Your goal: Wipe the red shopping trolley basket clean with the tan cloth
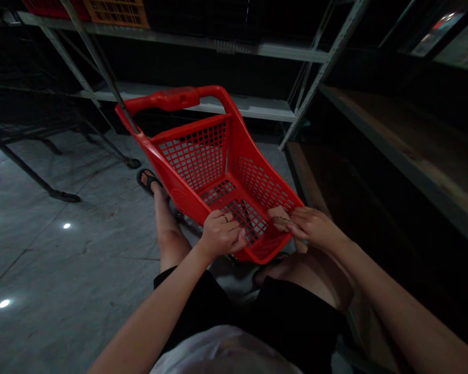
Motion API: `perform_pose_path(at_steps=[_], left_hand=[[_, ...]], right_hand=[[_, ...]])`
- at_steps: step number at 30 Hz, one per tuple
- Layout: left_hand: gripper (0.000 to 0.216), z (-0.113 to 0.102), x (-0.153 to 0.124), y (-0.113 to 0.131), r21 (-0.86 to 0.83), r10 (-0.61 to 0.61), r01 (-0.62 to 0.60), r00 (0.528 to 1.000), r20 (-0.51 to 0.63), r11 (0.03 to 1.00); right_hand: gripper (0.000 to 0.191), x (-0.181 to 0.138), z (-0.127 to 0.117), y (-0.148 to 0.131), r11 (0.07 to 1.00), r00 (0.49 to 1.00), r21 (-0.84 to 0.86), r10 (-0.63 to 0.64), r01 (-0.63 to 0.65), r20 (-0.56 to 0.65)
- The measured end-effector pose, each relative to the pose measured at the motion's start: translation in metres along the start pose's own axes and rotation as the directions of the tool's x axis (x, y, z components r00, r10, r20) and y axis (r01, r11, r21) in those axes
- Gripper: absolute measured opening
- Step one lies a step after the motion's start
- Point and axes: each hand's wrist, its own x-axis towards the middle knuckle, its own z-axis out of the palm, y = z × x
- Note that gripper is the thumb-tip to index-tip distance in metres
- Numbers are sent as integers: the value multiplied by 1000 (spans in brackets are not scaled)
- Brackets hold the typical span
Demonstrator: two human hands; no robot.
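Observation:
A red plastic shopping cart with lattice sides stands between my legs, its handle at the far end. My left hand, with a dark ring on one finger, is closed over the cart's near left rim. At the near right corner, my right hand is closed on a crumpled tan cloth. Part of the cloth lies inside the rim and part hangs outside it. Whether it is fabric or thick paper is hard to tell. My right fingers hide some of the cloth and the rim.
Behind the cart stands a pale metal shelf rack, with an orange crate up high. A wooden-topped ledge runs along the right. Dark metal legs on casters reach over the grey tiled floor at left.

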Motion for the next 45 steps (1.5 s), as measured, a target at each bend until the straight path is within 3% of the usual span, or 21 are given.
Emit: perform_pose_path(at_steps=[2,8,10,13,16,19,21,23,25,29,32,34,37,39,42,43,45], left_hand=[[35,3,0,2,11,-3,3,1000,2,1000],[33,2,-7,-2,32,11,-12,999,51,999],[32,-2,-9,-5,33,15,-18,996,89,999],[33,-5,-9,-6,30,10,-13,994,111,999],[35,-2,-6,-3,22,8,-10,996,91,1000],[36,4,-2,2,19,1,-2,999,46,1000],[37,8,1,7,18,-8,8,1000,9,1000],[36,10,3,11,17,-16,17,1000,-7,1000],[36,9,3,15,6,-30,30,1000,2,1000],[36,-6,0,20,-92,-38,44,998,59,995],[36,-27,-5,23,-160,-49,72,988,145,984],[35,-42,-9,25,-194,-59,100,976,208,976],[29,-61,-15,28,-262,-7,85,958,287,961],[28,-72,-17,29,-309,58,57,935,350,949],[31,-85,-10,24,-335,89,68,897,432,940],[30,-88,-4,18,-313,61,89,896,440,946],[28,-93,17,-5,-200,-59,155,907,417,967]], right_hand=[[47,7,-3,-15,996,995,-9,90,-90,50],[54,46,-4,-139,915,913,91,379,-394,150],[54,50,-6,-159,900,909,145,390,-410,149],[50,38,-7,-142,953,967,177,232,-247,100],[46,17,-8,-86,990,992,88,107,-112,63],[45,6,-11,-32,987,987,-62,153,-151,40],[45,6,-12,-14,964,971,-131,237,-232,25],[44,10,-10,-17,946,950,-99,312,-307,31],[41,13,-9,-40,942,940,16,333,-335,66],[35,12,-13,-106,918,959,289,228,-270,171],[29,7,-22,-140,823,966,514,150,-240,211],[28,8,-28,-149,694,960,672,108,-259,259],[36,23,-35,-144,460,936,827,27,-324,352],[41,48,-37,-131,380,942,868,27,-320,336],[45,106,-35,-101,379,955,892,248,-248,161],[46,129,-33,-89,394,932,887,351,-240,96],[40,176,-26,-65,489,832,837,549,-247,-74]])
